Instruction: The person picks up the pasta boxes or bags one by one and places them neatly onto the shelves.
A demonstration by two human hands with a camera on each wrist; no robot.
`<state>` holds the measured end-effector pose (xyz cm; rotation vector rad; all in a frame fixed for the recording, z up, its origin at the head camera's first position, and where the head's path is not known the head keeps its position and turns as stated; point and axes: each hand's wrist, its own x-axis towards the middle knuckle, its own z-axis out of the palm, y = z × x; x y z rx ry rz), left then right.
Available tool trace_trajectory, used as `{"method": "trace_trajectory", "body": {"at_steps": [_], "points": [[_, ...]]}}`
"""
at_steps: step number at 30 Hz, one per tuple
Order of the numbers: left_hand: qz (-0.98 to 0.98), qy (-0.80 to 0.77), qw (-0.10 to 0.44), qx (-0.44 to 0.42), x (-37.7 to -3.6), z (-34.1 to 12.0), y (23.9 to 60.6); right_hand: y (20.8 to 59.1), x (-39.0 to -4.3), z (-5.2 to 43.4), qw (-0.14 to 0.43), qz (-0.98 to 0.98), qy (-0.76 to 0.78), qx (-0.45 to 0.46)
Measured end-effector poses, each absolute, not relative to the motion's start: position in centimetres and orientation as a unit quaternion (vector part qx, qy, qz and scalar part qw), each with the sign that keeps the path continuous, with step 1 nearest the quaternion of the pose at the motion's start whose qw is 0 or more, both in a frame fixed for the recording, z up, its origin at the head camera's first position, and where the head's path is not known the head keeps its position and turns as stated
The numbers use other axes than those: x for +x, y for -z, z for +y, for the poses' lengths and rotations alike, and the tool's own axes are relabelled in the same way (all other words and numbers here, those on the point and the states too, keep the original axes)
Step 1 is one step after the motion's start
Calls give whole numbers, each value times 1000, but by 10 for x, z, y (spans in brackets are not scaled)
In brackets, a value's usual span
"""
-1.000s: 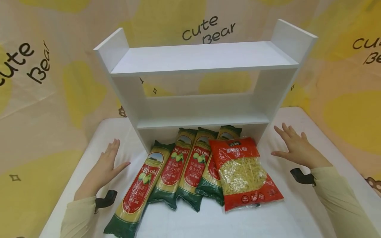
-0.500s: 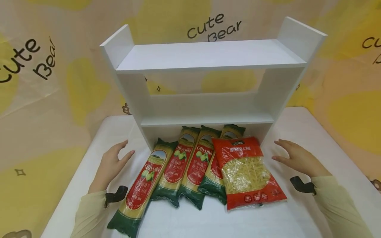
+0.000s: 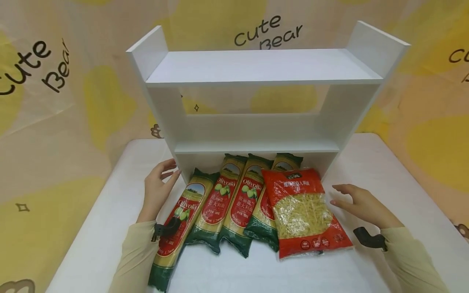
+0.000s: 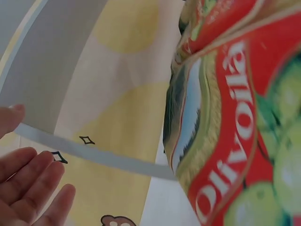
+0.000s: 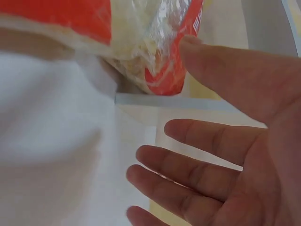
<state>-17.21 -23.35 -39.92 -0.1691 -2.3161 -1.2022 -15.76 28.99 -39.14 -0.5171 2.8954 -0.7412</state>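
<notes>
My left hand is at the lower left side of the white shelf unit, fingertips right at the side panel's front edge. Its fingers are loosely bent and hold nothing. Its wrist overlaps the leftmost spaghetti pack in the head view; this pack's Olivoilà label looms close in the left wrist view. My right hand hovers right of a red bag of pasta, thumb and fingers spread apart with nothing between them. Other spaghetti packs lean side by side in the shelf's bottom opening.
A white-covered table carries everything. The shelf unit has a top board and a middle board between two slanted-looking side panels. Behind hangs a yellow-patterned cloth with "cute Bear" lettering.
My left hand has moved right and forward to the shelf's side panel, its spread fingers now bent. The right hand's fingers have drawn in, and it has lowered slightly beside the pasta bag.
</notes>
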Motion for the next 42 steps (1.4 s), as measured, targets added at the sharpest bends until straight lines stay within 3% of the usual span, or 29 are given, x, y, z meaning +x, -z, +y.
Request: {"method": "trace_trajectory", "body": {"at_steps": [6, 11, 18, 26, 33, 42], "points": [[-828, 483, 281, -55, -179, -226, 396, 400, -157, 284, 56, 942, 272, -188], [-817, 493, 295, -46, -184, -221, 391, 407, -157, 279, 93, 939, 285, -168], [-810, 517, 276, -13, -189, -219, 390, 419, -156, 265, 182, 916, 327, -141], [-828, 510, 232, 3, -193, -224, 389, 421, -162, 259, 209, 902, 364, -98], [-836, 484, 256, -15, -194, -221, 391, 421, -165, 258, 233, 869, 425, -95], [-836, 491, 246, -2, -193, -221, 391, 413, -163, 252, 294, 804, 515, -47]]}}
